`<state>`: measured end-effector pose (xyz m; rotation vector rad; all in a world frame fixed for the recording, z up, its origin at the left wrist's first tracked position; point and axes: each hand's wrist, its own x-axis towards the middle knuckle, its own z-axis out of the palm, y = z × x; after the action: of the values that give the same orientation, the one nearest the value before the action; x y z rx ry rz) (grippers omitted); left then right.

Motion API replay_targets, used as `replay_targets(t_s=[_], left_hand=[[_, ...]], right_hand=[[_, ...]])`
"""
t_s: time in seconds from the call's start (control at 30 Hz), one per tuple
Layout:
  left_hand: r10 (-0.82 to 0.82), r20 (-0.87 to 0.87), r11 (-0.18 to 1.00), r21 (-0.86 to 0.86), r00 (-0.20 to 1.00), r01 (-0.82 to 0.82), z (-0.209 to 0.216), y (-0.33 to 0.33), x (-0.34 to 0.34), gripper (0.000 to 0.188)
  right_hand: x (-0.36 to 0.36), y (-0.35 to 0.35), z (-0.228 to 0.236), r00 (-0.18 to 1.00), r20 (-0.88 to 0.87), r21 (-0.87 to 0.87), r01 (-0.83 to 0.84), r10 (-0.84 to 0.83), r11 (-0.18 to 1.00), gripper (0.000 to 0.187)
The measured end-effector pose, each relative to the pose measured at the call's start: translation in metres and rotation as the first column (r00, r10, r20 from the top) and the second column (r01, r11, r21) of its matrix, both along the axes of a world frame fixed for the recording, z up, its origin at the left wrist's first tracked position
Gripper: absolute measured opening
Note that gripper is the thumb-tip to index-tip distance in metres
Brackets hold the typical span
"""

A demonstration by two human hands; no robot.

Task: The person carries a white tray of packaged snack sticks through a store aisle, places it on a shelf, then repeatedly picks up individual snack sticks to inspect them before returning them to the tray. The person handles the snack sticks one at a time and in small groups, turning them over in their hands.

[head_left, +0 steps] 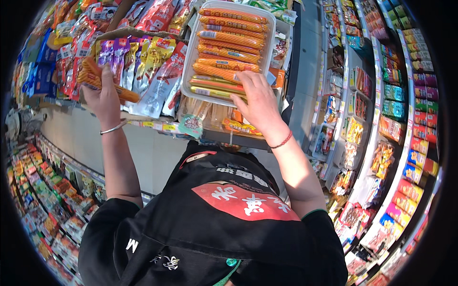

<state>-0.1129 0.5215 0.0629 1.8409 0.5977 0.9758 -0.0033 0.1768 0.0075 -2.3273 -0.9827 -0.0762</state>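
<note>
In my left hand [106, 97] is a small bunch of orange-wrapped sausages [89, 72], gripped between thumb and fingers over hanging snack packets. A clear plastic tub [190, 55] stands at the upper middle, with a row of orange-wrapped sausages [231, 42] lying side by side in it. Toward its near end lie a few yellow-green and reddish sticks [214, 85]. My right hand [260, 97] rests over the tub's near right corner. Its fingers are apart and touch the sausages, with the thumb by the yellow-green ones; nothing is lifted in it.
Purple, gold and silver snack packets [152, 71] stand in a cardboard box left of the tub. More packs [241, 126] lie below the tub, by the shelf edge with price labels [155, 125]. Across the aisle at right, stocked shelves [377, 119] rise; another stocked display [52, 190] is lower left.
</note>
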Motion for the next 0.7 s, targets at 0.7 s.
replay_targets(t_s=[0.7], left_hand=[[0.124,-0.333,0.782,-0.547,0.935,-0.298,-0.172,-0.282,-0.021,0.073]], right_hand=[[0.022,-0.179,-0.018,0.832,-0.505,0.356,-0.044,0.232,0.933,0.021]])
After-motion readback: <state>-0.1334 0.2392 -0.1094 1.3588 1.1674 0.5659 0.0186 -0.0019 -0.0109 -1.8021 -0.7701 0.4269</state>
